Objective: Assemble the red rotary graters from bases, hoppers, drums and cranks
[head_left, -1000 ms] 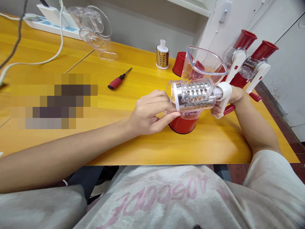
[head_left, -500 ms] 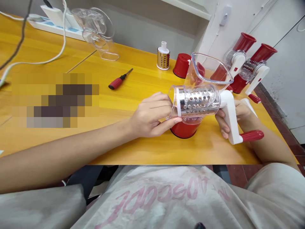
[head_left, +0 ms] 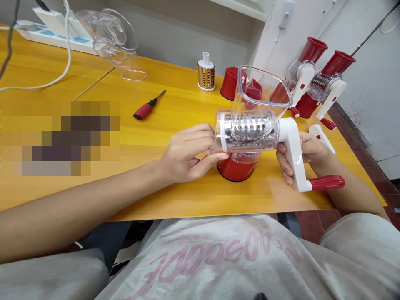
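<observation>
A rotary drum grater (head_left: 250,131) stands in front of me, with a clear housing, a metal drum with holes inside it, and a red base (head_left: 236,168). My left hand (head_left: 192,152) is closed at the housing's open left end, its thumb along the lower rim and its fingertips partly hidden. On the other side, my right hand (head_left: 304,152) curls its fingers behind the white crank arm (head_left: 293,154), gripping near the hub; the arm covers part of them. The crank's red handle (head_left: 328,182) points right, outside my fingers.
A red screwdriver (head_left: 145,110) lies left of the grater. Behind are a gold drum (head_left: 206,75), a red base part (head_left: 229,83), two assembled graters (head_left: 308,66), a clear housing (head_left: 115,39) and a power strip (head_left: 56,39). A white crank (head_left: 323,137) lies right; a blurred patch covers the left.
My view has shifted slightly, so the scene sits further left. Both hands keep their places on the grater, and the crank stands at nearly the same angle.
</observation>
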Motion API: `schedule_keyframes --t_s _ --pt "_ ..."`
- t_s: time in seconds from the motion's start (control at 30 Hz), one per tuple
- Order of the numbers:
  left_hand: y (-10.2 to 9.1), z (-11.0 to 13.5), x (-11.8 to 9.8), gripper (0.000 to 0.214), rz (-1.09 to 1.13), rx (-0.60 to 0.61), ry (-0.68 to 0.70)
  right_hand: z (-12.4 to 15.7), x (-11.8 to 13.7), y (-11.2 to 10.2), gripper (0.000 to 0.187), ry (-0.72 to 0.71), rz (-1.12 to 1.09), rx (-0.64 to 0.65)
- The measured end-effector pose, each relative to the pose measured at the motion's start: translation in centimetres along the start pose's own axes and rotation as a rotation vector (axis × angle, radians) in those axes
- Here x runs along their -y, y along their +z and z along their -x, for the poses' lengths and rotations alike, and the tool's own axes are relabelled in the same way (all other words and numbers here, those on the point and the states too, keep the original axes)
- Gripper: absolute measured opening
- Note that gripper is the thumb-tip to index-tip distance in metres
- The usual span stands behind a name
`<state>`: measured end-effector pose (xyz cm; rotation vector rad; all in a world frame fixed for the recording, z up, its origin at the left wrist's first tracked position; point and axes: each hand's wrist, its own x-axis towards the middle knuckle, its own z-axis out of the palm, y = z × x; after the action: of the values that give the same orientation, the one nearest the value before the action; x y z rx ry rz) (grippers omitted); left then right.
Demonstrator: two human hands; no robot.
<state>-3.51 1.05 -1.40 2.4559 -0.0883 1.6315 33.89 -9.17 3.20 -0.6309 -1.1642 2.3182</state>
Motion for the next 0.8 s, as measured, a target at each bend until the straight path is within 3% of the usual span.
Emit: schedule_keyframes --t_s 0.13,0.27,0.57,0.8 --pt "0.0 -0.2 -0.1 0.036 0.015 -0.016 0.026 -0.6 -0.4 -0.3 0.028 -0.111 0.131 0.125" --pt "0.0 -0.4 -0.3 0.035 0.028 -0.027 0.019 -0.3 -1.1 -0.2 0.041 -0.101 0.191 0.058" --pt "-0.2 -0.3 -0.2 0.030 0.029 -0.012 0.025 -1.7 -5.0 2.3 0.049 -0.337 0.154 -0.174" --pt "0.0 -0.5 0.4 0.030 0.083 -0.022 0.021 -2.8 -5.7 2.8 0.050 -0.397 0.014 -0.069"
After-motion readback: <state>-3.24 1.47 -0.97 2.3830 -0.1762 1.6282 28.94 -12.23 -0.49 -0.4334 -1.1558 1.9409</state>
